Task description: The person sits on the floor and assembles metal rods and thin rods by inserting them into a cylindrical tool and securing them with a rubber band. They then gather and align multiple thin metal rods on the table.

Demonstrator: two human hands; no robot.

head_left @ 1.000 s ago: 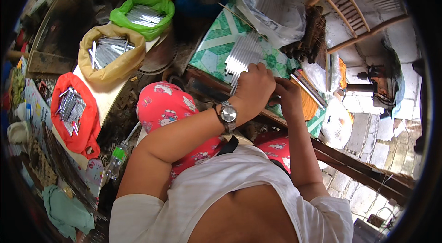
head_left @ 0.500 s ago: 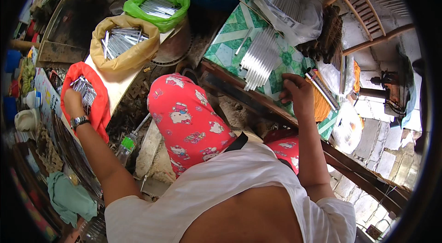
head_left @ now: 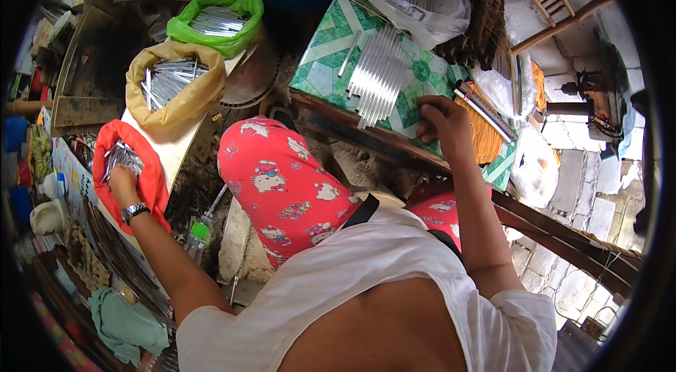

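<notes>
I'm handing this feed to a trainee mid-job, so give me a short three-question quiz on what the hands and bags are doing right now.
1. True or false: the left hand is reaching into the red bag.
2. What does the right hand rest on?
A. the green patterned board
B. the yellow bag
C. the clear plastic bag
3. Fill in: the loose row of metal strips lies on the ______ board.

Key:
1. True; the hand is at the bag's mouth, among the metal pieces inside.
2. A; it sits at the board's near edge, beside the strips.
3. green patterned
</notes>
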